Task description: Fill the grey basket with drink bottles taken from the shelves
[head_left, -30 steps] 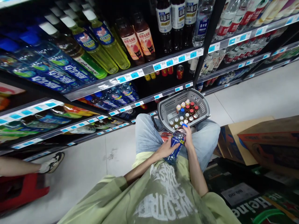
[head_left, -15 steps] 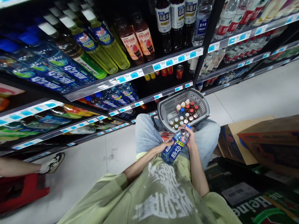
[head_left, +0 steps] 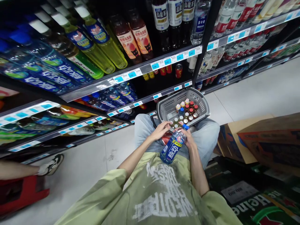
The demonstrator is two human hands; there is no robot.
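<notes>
My right hand [head_left: 189,139] grips a blue-labelled drink bottle [head_left: 172,147] near its blue cap, holding it tilted over my lap. My left hand [head_left: 161,130] has come off the bottle and hovers with fingers spread at the near rim of a grey shopping basket [head_left: 164,107]. The basket rests by my knees and holds several small bottles with red, white and blue caps [head_left: 186,111].
Dark shelves [head_left: 131,75] of bottled drinks with blue price tags rise in front and to the left. Cardboard boxes [head_left: 257,140] and green beer cases [head_left: 257,206] stand at the right. Another person's leg and shoe [head_left: 50,165] rest by a red stool [head_left: 21,192] on the left.
My left hand let go of the bottle and moved up toward the basket. The bottle turned in my right hand so its label faces up.
</notes>
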